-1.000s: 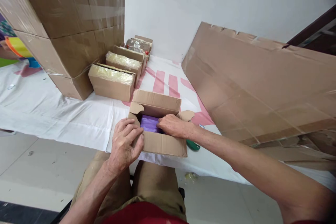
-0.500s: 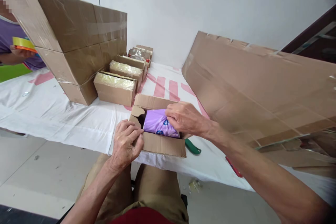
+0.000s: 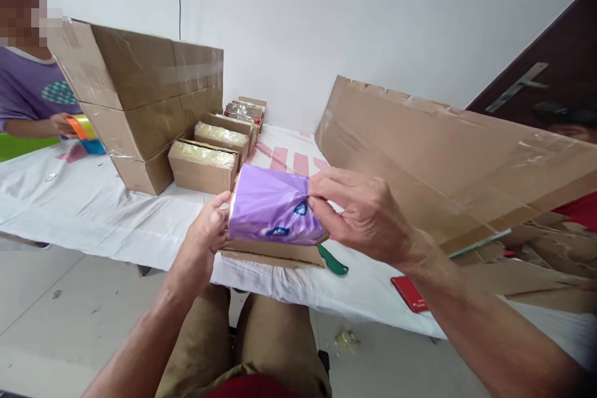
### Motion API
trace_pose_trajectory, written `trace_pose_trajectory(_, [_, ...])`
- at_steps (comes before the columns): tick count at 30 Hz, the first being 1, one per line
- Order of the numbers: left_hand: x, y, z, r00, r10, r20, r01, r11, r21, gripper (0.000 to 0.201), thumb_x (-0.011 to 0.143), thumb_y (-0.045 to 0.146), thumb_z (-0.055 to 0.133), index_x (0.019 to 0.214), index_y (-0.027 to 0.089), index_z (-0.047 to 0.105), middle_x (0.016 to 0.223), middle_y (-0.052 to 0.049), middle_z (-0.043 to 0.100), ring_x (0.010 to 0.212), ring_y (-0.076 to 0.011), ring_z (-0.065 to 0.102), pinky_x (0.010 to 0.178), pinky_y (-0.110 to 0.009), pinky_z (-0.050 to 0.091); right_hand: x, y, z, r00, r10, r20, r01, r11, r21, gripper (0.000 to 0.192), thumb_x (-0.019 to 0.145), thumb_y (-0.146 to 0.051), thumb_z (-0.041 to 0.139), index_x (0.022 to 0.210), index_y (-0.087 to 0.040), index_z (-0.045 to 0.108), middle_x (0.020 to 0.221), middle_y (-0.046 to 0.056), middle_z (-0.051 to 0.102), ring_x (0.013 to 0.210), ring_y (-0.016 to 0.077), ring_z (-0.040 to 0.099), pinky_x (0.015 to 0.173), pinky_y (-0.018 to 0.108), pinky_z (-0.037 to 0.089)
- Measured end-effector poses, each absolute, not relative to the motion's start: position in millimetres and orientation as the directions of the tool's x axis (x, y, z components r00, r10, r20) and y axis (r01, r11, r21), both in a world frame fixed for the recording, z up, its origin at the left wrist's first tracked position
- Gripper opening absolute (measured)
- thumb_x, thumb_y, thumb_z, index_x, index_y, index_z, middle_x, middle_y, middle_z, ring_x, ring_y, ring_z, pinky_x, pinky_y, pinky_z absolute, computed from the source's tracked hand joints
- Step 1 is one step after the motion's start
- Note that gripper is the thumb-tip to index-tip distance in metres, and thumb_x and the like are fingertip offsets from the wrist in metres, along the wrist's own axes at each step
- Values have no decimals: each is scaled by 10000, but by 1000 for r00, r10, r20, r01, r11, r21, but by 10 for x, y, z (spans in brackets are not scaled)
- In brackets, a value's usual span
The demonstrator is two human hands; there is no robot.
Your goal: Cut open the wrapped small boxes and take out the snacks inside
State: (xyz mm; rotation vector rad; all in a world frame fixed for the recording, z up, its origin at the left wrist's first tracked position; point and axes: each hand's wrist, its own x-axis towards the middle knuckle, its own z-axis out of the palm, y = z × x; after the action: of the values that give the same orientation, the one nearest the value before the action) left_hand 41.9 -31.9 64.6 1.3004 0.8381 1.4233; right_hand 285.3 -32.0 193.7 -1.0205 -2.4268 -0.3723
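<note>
R fingers pinched shut on right end of purple pack, thumb under, index on top. L hand cupped at pack's left end, thumb pressing side, fingers curled behind, partly hidden. Pack held in air just above open box at table edge, tilted slightly. Judgement: soft wrap, so grip by both ends evenly, keep it level, don't crush corners. Green handle pokes out beside box. Another person's hand w/ tape roll far left.

A purple packet with blue markings above a brown carton; beside the carton, a green handle.
</note>
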Motion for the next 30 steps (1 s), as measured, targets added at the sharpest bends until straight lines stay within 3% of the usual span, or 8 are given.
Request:
trace_pose_trajectory(3, [374, -304, 771, 142, 973, 183, -377, -118, 919, 774, 840, 642, 693, 1446, 182, 550, 1178, -136, 764, 1079, -351, 747, 884, -490, 636, 2750, -430, 1874, -638, 532, 557, 641, 767, 1, 267, 1039, -186, 487, 909, -222, 717, 949, 65, 742, 933, 215, 696, 878, 360, 571])
trace_pose_trajectory(6, [321, -347, 831, 89, 967, 238, -396, -185, 899, 882, 744, 515, 804, 1492, 189, 469, 1260, -139, 739, 1139, -364, 730, 907, -486, 638, 2766, -458, 1833, -521, 554, 649, 583, 787, -204, 188, 1047, -335, 579, 1118, -227, 716, 1215, 96, 730, 1118, 247, 687, 952, 401, 577])
trace_pose_trajectory(10, [277, -396, 883, 37, 923, 382, -330, -349, 877, 972, 738, 494, 823, 1559, 249, 365, 1403, -147, 669, 1219, -361, 697, 919, -472, 638, 2826, -372, 1792, -431, 796, 425, 443, 597, -669, 763, 879, -643, 759, 1492, -248, 533, 1417, 141, 639, 1211, 306, 666, 918, 446, 613])
trace_pose_trajectory(13, [258, -355, 953, 27, 863, 504, -250, -483, 839, 972, 781, 545, 810, 1586, 287, 330, 1412, -133, 661, 1269, -346, 668, 965, -472, 623, 2765, -322, 1769, -531, 790, 306, 219, 477, -851, 861, 822, -657, 814, 1506, -233, 509, 1346, 128, 681, 1188, 295, 686, 946, 440, 624])
trace_pose_trajectory(16, [215, -258, 1067, 22, 787, 617, -226, -597, 770, 777, 822, 513, 816, 1487, 274, 493, 1410, -119, 671, 1305, -332, 646, 1040, -483, 587, 2653, -323, 1783, -459, 775, 434, 140, 546, -826, 788, 814, -552, 871, 1448, -236, 526, 1334, 98, 689, 1205, 270, 679, 984, 410, 620])
trace_pose_trajectory(20, [124, -143, 1313, -24, 682, 731, -229, -715, 660, 474, 852, 367, 831, 1279, 239, 673, 1339, -74, 719, 1242, -296, 682, 1047, -466, 579, 2539, -296, 1889, -363, 691, 625, 221, 716, -662, 742, 842, -525, 860, 1434, -243, 513, 1358, 82, 664, 1263, 264, 644, 1013, 401, 614])
trace_pose_trajectory(26, [-125, -212, 1808, -151, 443, 884, -174, -892, 417, 362, 814, 209, 864, 1147, 247, 730, 1156, -1, 751, 1137, -187, 682, 1049, -359, 553, 2192, -189, 2193, -320, 462, 827, 230, 885, -405, 829, 880, -536, 825, 1550, -285, 405, 1492, 81, 555, 1412, 299, 535, 1091, 434, 582])
trace_pose_trajectory(30, [-479, -310, 1780, -297, 417, 859, -30, -903, 428, 359, 779, 172, 856, 1099, 256, 717, 1035, 28, 729, 1049, -160, 677, 1048, -368, 532, 1601, -155, 2080, -244, 426, 871, 233, 898, -374, 828, 958, -397, 757, 1626, -306, 276, 1615, 96, 445, 1488, 311, 461, 1153, 461, 536])
